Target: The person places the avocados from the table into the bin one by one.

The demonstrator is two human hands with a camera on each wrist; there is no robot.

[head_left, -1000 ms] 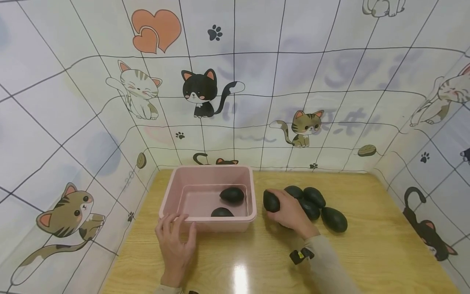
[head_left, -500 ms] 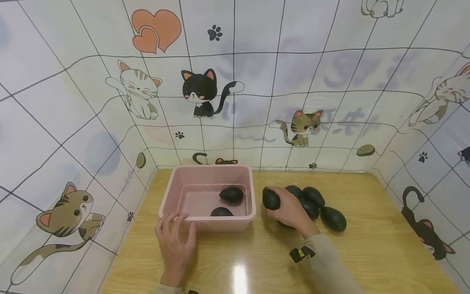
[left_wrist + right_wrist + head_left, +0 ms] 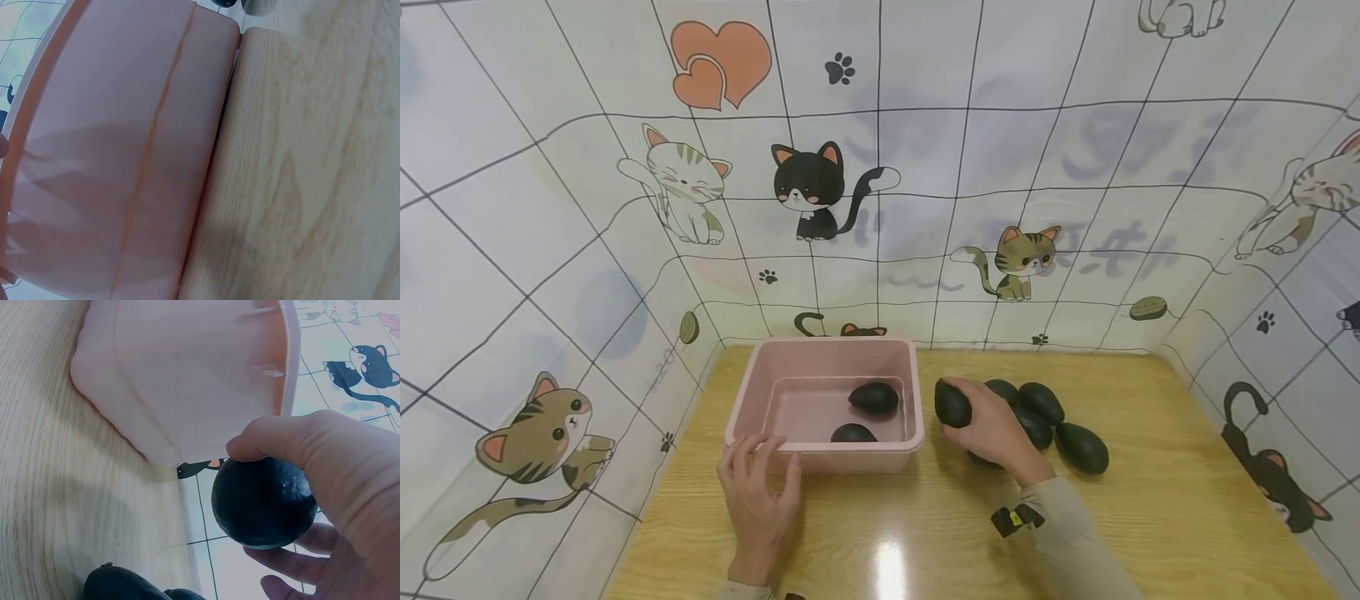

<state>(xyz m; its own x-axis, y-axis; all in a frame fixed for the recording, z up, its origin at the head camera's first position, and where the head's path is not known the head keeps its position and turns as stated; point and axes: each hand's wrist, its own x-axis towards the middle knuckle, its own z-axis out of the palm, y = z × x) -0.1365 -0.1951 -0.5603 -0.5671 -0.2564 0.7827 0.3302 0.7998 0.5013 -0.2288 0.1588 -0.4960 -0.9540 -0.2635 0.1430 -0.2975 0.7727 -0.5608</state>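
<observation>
In the head view, a dark avocado (image 3: 953,403) is raised off the table in my right hand (image 3: 992,425), just right of the pink plastic bin (image 3: 827,461). Seen from the right wrist, the thumb (image 3: 269,437) lies across one side of that avocado and fingers come round the other. My left hand (image 3: 758,500) holds the bin's near left rim, fingers bent over the edge and thumb at the outer front wall. Two more avocados lie in the bin, one toward the right side (image 3: 874,398) and one partly hidden by the front wall (image 3: 853,433).
Several avocados (image 3: 1082,448) lie grouped on the wooden table (image 3: 880,533), right of the bin; my right hand and forearm partly cover some. A cat-patterned wall covering (image 3: 917,208) encloses the back and both sides of the table.
My right hand with the avocado has risen very slightly and shifted a touch left, near the bin's right side. The left hand and the bin stay put.
</observation>
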